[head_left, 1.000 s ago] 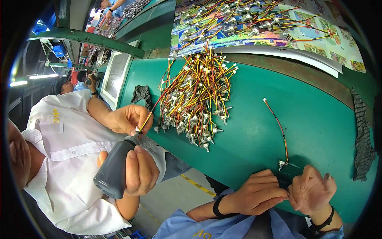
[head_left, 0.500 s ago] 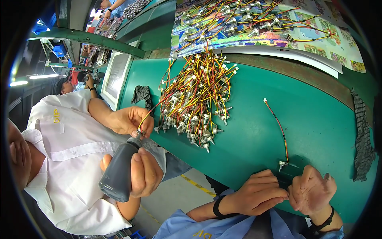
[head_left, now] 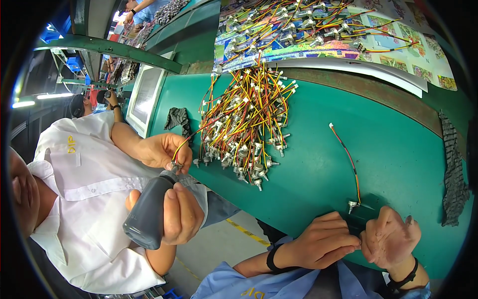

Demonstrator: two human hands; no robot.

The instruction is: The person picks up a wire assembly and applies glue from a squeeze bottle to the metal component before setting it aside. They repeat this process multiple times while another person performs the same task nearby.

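My left hand (head_left: 322,242) and my right hand (head_left: 390,239) meet over the near edge of the green table. The left hand's fingers are pressed together, their tips touching the curled fingers of the right. The right hand is turned palm up, with a dark smudge on one fingertip. Anything pinched between them is hidden. Just beyond them lies a single potentiometer (head_left: 353,205), its red, yellow and black wires (head_left: 350,158) stretching away to a small white connector. To the left, a co-worker's hand (head_left: 167,152) holds another wired potentiometer at the tip of a dark squeeze bottle (head_left: 149,212) in their other hand.
A large heap of wired potentiometers (head_left: 249,124) lies on the green table (head_left: 308,184). More rest on a patterned sheet (head_left: 378,55) on the raised shelf behind. Crumpled dark cloths lie at the far right (head_left: 452,169) and beside the heap (head_left: 178,118). A co-worker in white (head_left: 94,199) is close at left.
The co-worker's bottle and the potentiometer at its tip have shifted slightly. My own hands stay where they were, and the lone potentiometer has not moved.
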